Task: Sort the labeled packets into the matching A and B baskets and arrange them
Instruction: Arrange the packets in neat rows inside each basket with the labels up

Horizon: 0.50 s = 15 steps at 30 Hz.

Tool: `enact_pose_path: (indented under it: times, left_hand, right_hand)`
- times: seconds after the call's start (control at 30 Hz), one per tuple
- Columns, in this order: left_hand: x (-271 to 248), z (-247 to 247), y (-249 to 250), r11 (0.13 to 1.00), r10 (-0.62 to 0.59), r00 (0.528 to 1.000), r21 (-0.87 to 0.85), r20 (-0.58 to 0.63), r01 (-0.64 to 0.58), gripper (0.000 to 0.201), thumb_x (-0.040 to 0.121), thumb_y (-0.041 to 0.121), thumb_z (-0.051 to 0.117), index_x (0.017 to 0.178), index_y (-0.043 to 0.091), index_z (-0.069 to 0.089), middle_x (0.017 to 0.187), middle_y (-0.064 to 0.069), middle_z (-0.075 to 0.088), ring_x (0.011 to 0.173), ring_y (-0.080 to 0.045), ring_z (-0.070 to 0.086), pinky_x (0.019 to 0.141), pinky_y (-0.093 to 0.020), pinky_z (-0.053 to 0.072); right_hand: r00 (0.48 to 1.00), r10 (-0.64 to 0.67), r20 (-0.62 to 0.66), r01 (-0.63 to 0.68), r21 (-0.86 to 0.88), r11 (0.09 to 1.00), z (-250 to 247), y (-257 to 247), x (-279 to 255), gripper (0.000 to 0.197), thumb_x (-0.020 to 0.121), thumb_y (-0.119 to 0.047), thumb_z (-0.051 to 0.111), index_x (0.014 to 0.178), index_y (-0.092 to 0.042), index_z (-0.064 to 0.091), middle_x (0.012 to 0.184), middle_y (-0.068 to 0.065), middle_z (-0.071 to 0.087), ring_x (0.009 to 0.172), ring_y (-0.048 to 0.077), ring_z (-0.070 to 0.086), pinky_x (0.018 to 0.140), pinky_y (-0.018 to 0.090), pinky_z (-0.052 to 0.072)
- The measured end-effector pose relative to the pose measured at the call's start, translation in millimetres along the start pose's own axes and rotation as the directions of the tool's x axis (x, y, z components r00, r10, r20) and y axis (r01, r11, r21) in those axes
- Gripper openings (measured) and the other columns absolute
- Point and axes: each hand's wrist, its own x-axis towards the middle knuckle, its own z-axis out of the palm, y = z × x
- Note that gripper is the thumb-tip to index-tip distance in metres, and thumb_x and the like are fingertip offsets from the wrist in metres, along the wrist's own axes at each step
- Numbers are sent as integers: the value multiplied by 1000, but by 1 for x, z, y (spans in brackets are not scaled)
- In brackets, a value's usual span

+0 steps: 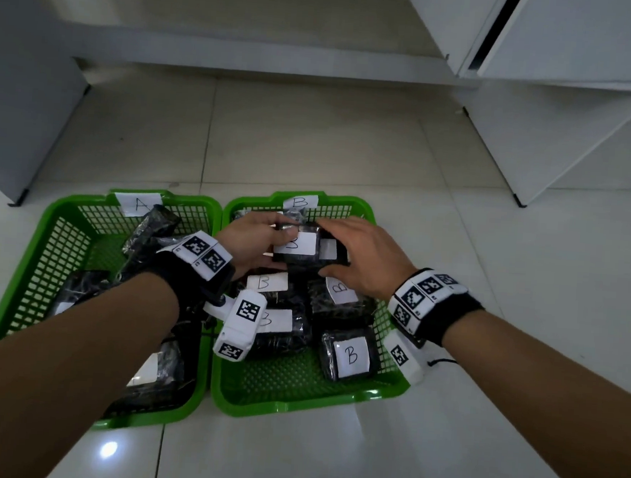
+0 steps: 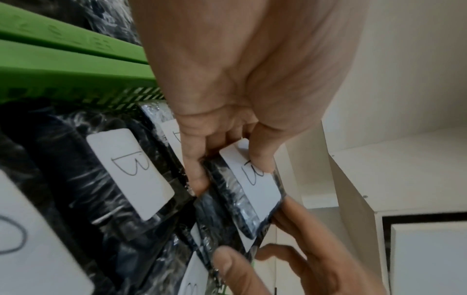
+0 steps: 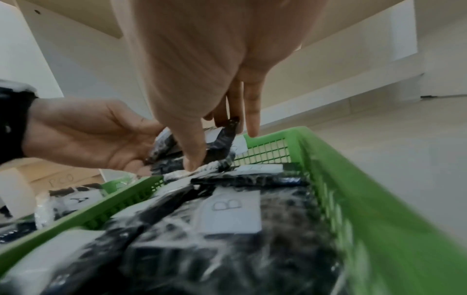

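Note:
Two green baskets sit side by side on the floor: basket A (image 1: 74, 199) at left, basket B (image 1: 372, 213) at right. Both hands meet over the back of basket B. My left hand (image 1: 276, 245) pinches a black wrapped packet with a white B label (image 1: 300, 245), thumb on the label (image 2: 257, 179). My right hand (image 1: 343, 248) grips a second black packet (image 1: 329, 248) right beside and partly under the first, its thumb pressing the wrap (image 3: 220, 143). Several more B packets (image 1: 350, 355) lie flat in basket B. Black packets (image 1: 150, 227) lie in basket A, partly hidden by my left arm.
The baskets stand on a glossy white tiled floor (image 1: 482, 399). White furniture stands behind, with a panel foot at left (image 1: 18, 195) and another at right (image 1: 518, 200). Paper tags A (image 1: 137, 204) and B (image 1: 301, 201) mark the far basket walls.

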Motion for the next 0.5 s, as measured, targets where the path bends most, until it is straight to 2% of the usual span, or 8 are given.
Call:
enact_pose_path:
  times: [0.03, 0.1, 0.17, 0.23, 0.33, 0.5]
  left_hand:
    - [2, -2, 3, 999, 0, 1000, -48, -15, -1, 18, 96, 5, 60, 112, 5, 65, 107, -14, 71, 96, -27, 70, 69, -39, 62]
    - [9, -7, 9, 989, 22, 997, -142, -76, -32, 23, 95, 4, 60, 118, -2, 63, 115, -21, 68, 103, -33, 68, 77, -45, 62]
    - [16, -12, 17, 984, 60, 986, -155, -156, -85, 22, 94, 5, 63, 114, -3, 65, 114, -22, 68, 100, -33, 68, 80, -48, 61]
    - [21, -15, 24, 983, 97, 975, -135, -199, -125, 14, 92, 6, 66, 106, 1, 69, 105, -18, 68, 93, -29, 68, 76, -48, 62]
    - [26, -14, 27, 985, 133, 964, -76, -231, -154, 14, 91, 7, 68, 104, 4, 70, 97, -13, 69, 84, -26, 68, 71, -43, 62]
    - [37, -7, 21, 983, 182, 946, 78, -267, -167, 18, 84, 10, 76, 102, 6, 73, 97, -12, 75, 89, -29, 73, 79, -44, 61]
  right_hand:
    - [1000, -6, 8, 6, -50, 999, -3, 5, 3, 70, 82, -43, 79, 141, -14, 54, 131, 5, 65, 116, 23, 58, 98, 38, 50]
    - [1000, -2, 9, 4, -160, 987, -12, 20, 12, 48, 81, -48, 71, 120, -20, 64, 109, -2, 69, 100, 19, 60, 83, 34, 50]
    - [1000, 8, 24, -2, -248, 969, -18, 36, 21, 34, 78, -47, 69, 103, -23, 66, 95, -6, 67, 94, 16, 53, 76, 31, 39]
    - [998, 19, 54, -5, -245, 969, -15, 46, 30, 28, 79, -41, 73, 102, -25, 69, 93, -9, 65, 94, 14, 45, 75, 29, 35]
    - [994, 52, 98, -31, -204, 979, -4, 47, 42, 25, 81, -34, 77, 103, -24, 69, 97, -8, 64, 96, 13, 44, 80, 30, 45]
    - [988, 75, 135, -37, -263, 964, 9, 52, 53, 32, 81, -21, 70, 113, -18, 70, 112, -1, 66, 110, 19, 50, 94, 31, 43]
